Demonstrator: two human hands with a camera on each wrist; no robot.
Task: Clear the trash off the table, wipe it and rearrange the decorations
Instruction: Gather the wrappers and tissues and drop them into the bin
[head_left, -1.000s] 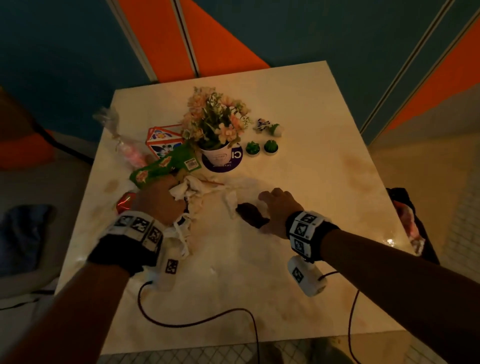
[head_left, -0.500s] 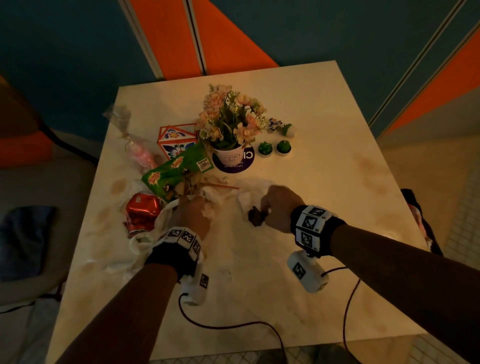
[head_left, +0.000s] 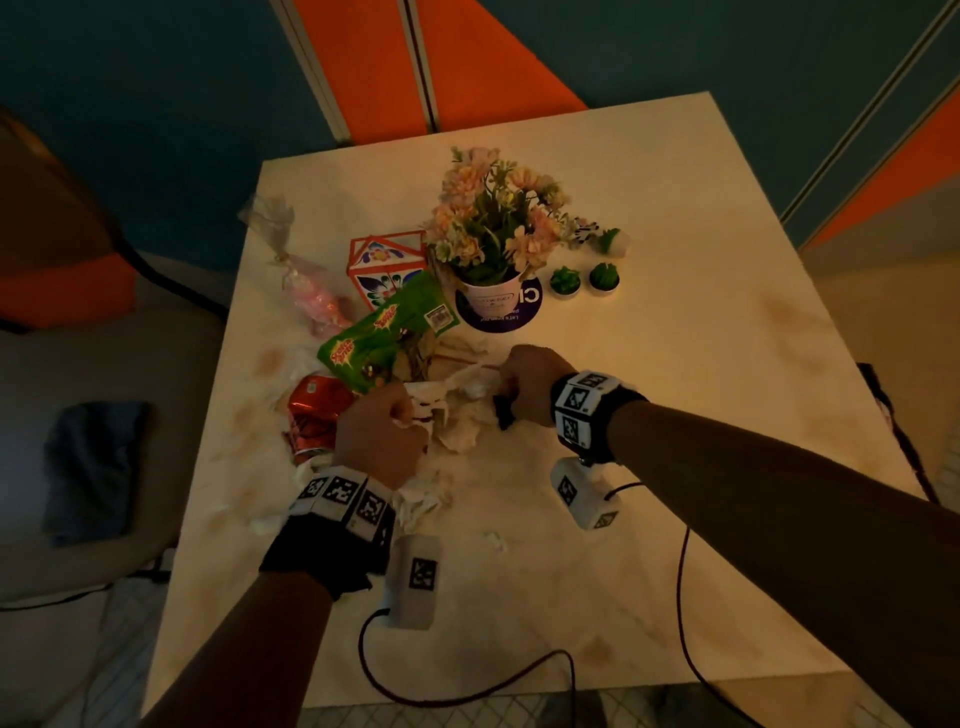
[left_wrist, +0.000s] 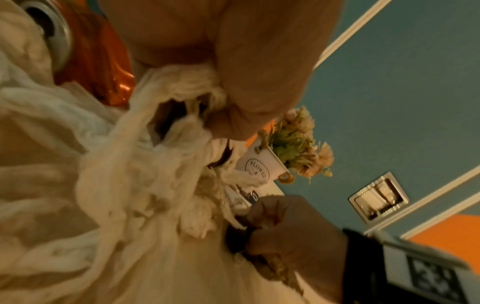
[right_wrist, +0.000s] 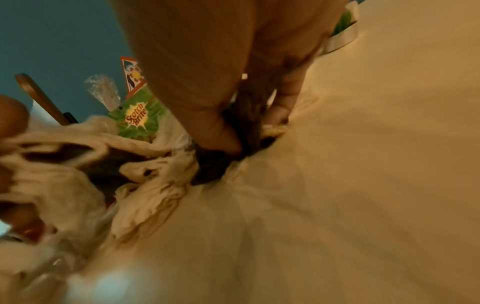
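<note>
A pile of crumpled white tissues (head_left: 460, 415) lies mid-table below the green Scotch-Brite packet (head_left: 384, 332). My left hand (head_left: 400, 415) grips a bunch of these tissues (left_wrist: 155, 164) beside the crushed red can (head_left: 317, 415). My right hand (head_left: 506, 387) pinches a dark crumpled scrap (right_wrist: 244, 125) at the pile's right edge, and its fingertips touch tissue too. The hands are a short gap apart. The flower pot (head_left: 491, 296) stands on a purple coaster (head_left: 524, 312) just behind the hands.
A patterned carton (head_left: 382, 265) and a clear bag of pink sweets (head_left: 311, 296) sit at the back left. Two small green cactus pieces (head_left: 563, 280) and another ornament (head_left: 602, 236) stand right of the pot. Tissue scraps (head_left: 493, 538) and stains dot the table (head_left: 727, 364).
My left hand has slid right off the can and packet area onto the tissue pile. The right hand has carried the dark scrap left and up to the pile.
</note>
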